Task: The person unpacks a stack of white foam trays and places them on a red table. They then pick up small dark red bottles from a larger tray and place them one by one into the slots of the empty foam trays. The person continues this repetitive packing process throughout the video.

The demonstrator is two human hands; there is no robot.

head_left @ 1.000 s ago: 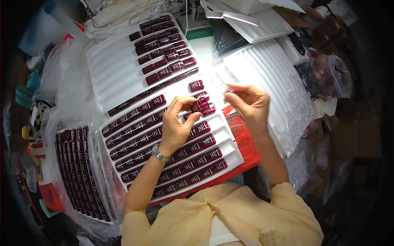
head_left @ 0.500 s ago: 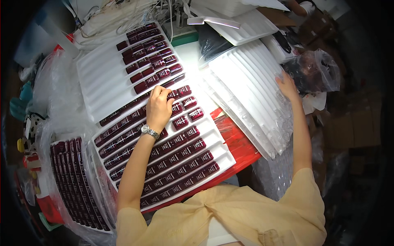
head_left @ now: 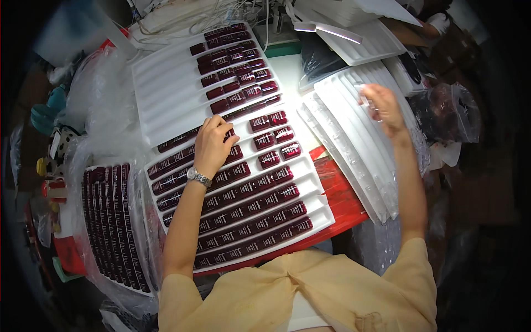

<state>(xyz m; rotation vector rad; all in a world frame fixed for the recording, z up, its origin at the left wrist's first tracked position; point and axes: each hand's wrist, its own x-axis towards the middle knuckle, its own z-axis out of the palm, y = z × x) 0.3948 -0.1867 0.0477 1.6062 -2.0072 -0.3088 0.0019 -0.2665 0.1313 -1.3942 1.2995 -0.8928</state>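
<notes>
Dark red bottles lie in rows in the white near tray in front of you, and the rows' long axis slants from near left to far right. Each bottle seems to lie lengthwise along its row.

Your left hand is the nearer one, resting palm down over the far rows, its thumb and fingers curled toward a bottle just left of a gap. Whether those fingers grip that bottle or only touch it, you cannot tell from this view, since the knuckles hide the contact. Right of that gap, along the same slant, paired bottles sit at the right ends of the three far rows, apart from the rest and between your two hands, though much closer to the left.

Your right hand is well apart, off to the far right, pinching a small clear piece between thumb and fingers above the stacked white ridged trays. From it, the paired bottles lie to the left and nearer your body.

Beyond the near tray, a partly filled far tray carries more bottles on its right side. Plastic-wrapped bottles stand off to your left, and red sheeting shows right of the near tray.
</notes>
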